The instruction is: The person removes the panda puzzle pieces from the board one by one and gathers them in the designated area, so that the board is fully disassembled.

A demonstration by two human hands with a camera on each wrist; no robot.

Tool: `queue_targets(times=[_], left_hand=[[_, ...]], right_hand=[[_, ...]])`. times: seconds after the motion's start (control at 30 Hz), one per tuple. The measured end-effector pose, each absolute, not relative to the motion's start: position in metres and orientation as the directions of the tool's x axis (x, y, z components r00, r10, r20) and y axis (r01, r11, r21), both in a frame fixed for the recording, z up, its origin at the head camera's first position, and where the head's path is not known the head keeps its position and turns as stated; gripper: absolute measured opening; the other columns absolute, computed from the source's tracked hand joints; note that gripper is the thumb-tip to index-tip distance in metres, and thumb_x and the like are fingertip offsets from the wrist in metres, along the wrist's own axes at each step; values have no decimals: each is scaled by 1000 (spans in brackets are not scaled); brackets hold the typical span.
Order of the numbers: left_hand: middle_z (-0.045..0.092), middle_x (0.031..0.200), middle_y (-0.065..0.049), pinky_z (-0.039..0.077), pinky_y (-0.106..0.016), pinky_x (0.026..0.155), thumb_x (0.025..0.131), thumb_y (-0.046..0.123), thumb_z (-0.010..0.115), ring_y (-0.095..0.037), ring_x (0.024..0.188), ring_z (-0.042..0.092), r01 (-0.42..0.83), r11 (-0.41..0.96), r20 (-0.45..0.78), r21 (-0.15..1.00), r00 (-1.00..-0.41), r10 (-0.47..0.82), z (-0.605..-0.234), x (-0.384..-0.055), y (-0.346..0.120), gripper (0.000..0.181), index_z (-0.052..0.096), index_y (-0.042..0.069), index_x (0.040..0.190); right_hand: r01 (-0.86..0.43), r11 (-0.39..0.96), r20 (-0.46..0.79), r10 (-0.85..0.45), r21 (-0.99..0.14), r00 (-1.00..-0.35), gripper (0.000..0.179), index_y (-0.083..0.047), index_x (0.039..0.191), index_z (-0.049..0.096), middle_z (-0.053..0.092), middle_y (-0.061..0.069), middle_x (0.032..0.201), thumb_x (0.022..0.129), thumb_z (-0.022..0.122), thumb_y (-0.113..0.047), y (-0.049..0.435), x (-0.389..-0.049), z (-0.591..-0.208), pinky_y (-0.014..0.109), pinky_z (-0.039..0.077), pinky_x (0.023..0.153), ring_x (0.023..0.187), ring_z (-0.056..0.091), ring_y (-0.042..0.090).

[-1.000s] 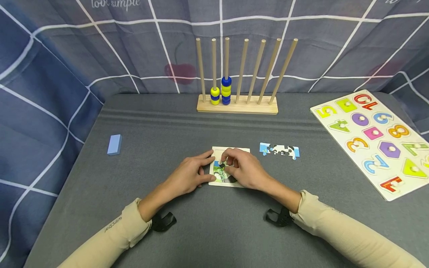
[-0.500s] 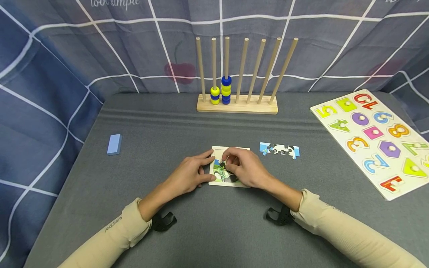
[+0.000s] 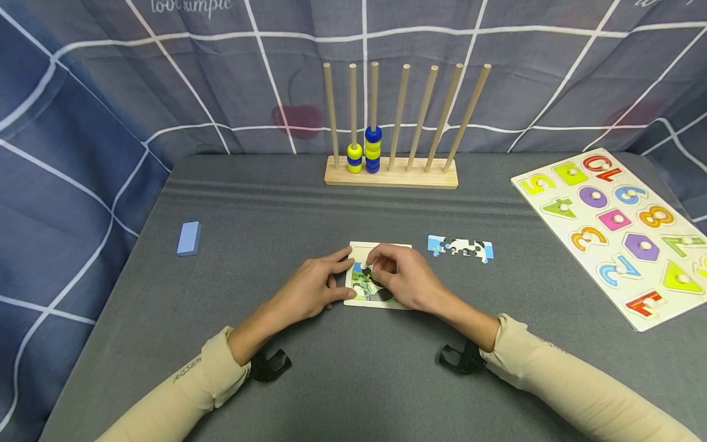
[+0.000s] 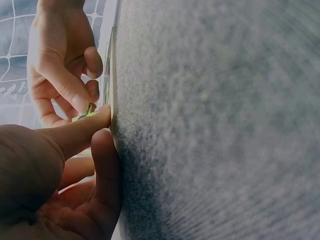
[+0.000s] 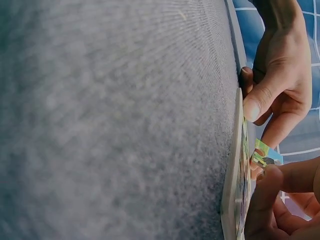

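A small jigsaw tray (image 3: 359, 254) with a pale wooden rim lies flat on the grey table, its lower left part filled with green and panda-patterned pieces. My left hand (image 3: 312, 285) rests at its left side, thumb on the lower rim and index finger extended to the upper edge. Over the tray, my right hand (image 3: 409, 279) pinches a green and blue jigsaw piece (image 5: 265, 152) between thumb and fingertips. In the right wrist view that piece is tilted above the tray's surface. The right hand hides much of the tray's right half in the head view.
Several blue, black and white jigsaw pieces (image 3: 464, 247) lie together right of the tray. Behind stands a wooden peg rack (image 3: 392, 178) with yellow and blue beads. A number puzzle board (image 3: 615, 236) lies at the right, a blue block (image 3: 189, 238) at the left.
My right hand shifts only slightly over the tray, its fingers keeping their pinch. The left hand stays in place at the left edge.
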State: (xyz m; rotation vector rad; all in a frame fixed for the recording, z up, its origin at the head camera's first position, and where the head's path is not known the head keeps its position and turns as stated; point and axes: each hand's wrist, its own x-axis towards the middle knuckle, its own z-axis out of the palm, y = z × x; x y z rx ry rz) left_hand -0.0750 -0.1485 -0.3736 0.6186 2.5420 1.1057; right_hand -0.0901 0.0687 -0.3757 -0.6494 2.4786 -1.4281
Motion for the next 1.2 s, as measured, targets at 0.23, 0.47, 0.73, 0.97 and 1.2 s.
queue_targets(times=[0.23,0.47,0.73,0.97,1.2], left_hand=[[36,152,-21,45,-24,48,86,16,78,-5,42,51,260,614,-106,745,-863,494,-372,-75,-148,61,53,-6,137],[34,154,-20,46,-26,49,86,16,78,-7,41,52,257,605,-106,753,-860,499,-373,-75,-148,63,52,-5,139],[34,154,-20,45,-26,48,85,15,78,-7,40,51,263,594,-95,760,-860,502,-374,-74,-149,63,51,-6,139],[34,154,-20,45,-25,48,86,14,77,-6,40,51,270,592,-92,759,-856,509,-374,-74,-149,62,51,-7,138],[34,154,-20,47,-24,52,86,15,77,-6,40,51,274,602,-98,750,-854,511,-374,-75,-149,62,51,-6,139]], right_hand=[[-259,410,54,-449,-874,-892,14,-5,95,69,63,-1,78,89,63,5,80,-88,-376,29,46,61,65,55,12],[-202,391,22,-419,-898,-908,14,-5,96,70,61,1,79,90,62,5,104,-85,-373,27,43,60,63,53,13],[-104,421,-49,-337,-901,-940,10,-2,98,69,62,4,79,90,65,2,139,-83,-372,25,43,60,62,51,10],[-57,456,-81,-278,-888,-957,11,1,99,69,64,6,79,89,66,3,161,-82,-373,23,42,59,59,51,8],[-124,565,-51,-282,-815,-958,13,1,98,71,64,4,79,87,66,6,168,-83,-375,24,42,59,59,51,8]])
